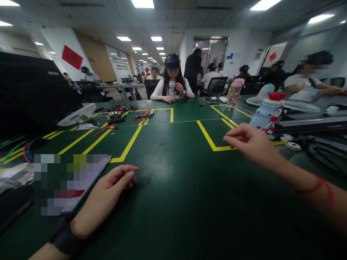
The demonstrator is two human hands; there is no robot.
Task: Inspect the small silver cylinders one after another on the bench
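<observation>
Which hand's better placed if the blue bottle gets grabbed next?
Right hand, likely: it's much closer to the blue bottle. The left hand is well off to the left, beside the lit screen.

Ceiling [89, 21]: pale, fitted with lit rectangular lights [142, 3] running toward the far end. Walls: white wall [249, 45] at the rear with a metal-framed glass door [217, 47]; brown panel [89, 50] at left, beside a white pillar [54, 36] bearing tilted red paper [72, 57]. Floor [118, 94]: grey where visible. Furniture: dark office chairs [217, 86]; foreground green surface [173, 202] marked with yellow lines [206, 135].
</observation>
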